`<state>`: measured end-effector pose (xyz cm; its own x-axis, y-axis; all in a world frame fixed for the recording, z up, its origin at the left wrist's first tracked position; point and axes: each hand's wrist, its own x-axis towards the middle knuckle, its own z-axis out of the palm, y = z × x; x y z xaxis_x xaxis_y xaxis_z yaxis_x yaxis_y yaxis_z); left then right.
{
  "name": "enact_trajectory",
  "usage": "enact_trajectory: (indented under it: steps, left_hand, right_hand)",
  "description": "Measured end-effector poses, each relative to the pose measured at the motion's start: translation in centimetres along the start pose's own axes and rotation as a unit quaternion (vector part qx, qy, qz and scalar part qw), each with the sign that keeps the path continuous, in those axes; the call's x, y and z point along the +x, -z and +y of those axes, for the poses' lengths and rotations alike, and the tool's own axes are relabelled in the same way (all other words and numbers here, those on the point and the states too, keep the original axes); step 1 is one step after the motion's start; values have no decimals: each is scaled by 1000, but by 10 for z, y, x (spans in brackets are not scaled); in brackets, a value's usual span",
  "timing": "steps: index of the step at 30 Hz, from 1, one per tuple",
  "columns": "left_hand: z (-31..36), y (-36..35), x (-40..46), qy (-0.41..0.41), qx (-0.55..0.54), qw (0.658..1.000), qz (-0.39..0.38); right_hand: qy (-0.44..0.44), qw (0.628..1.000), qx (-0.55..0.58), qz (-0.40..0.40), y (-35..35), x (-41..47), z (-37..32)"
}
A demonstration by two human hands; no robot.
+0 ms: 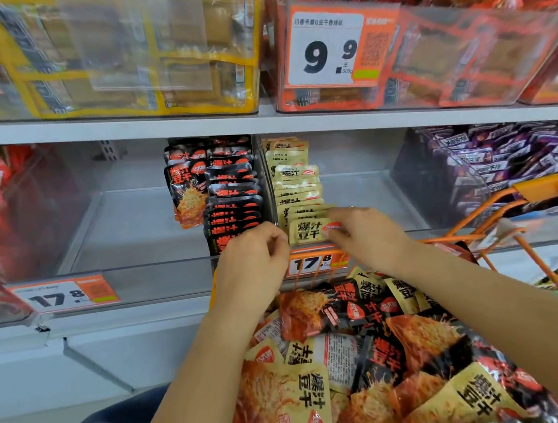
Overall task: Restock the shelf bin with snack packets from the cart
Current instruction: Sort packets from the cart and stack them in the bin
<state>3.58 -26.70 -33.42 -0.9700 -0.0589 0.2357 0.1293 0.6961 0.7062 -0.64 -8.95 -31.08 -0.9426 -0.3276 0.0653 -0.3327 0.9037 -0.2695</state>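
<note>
My left hand (251,261) is at the near end of the row of black packets (233,202); its fingers are curled in toward the palm, and I cannot tell whether they pinch a packet edge or hold nothing; the hand covers the lower part of the nearest black packet. My right hand (364,234) is at the near end of the row of beige packets (297,189); its fingers are bent over the front beige packet (306,232), with the thumb on that packet's right edge, gripping it; the packet stands upright at the front of its row.

The shelf bin (161,272) is a clear tray on the lower shelf; a clear divider (267,182) runs from near to far between the 2 rows; black packets stand left of it, beige packets right of it; the left part of the bin shows bare floor. An orange price tag (312,263) reading 17.8 sits on the bin's near edge, just below my hands; a second tag (65,294) with the same figure sits further left.

The cart (520,210), orange-framed, is near and to the right; it holds a loose heap of snack packets (368,355), black and beige mixed, below my forearms. On the upper shelf a price card (330,46) reads 9.9.
</note>
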Motion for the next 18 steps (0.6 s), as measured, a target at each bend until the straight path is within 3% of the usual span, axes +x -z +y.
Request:
enact_trajectory:
  steps: [3, 7, 8, 10, 13, 18]
  left_hand:
    - [0, 0, 0, -5, 1, 1000, -7]
    - [0, 6, 1, -46, 60, 994, -74]
    - [0, 7, 2, -53, 71, 992, -90]
    - [-3, 8, 1, -58, 66, 991, -98]
    - [-12, 4, -5, -74, 17, 996, -51]
    - [-21, 0, -8, -82, -21, 996, -24]
  right_hand:
    - [39, 989, -141, 16, -4, -3, -4]
    - [189, 950, -170, 181, 13, -30, -7]
    - [231, 948, -155, 154, 15, -39, -8]
    - [279, 944, -178, 15, 7, -58, -16]
    - [260, 922, -217, -189, -17, -83, -35]
    - [159, 938, -94, -292, -48, -100, -66]
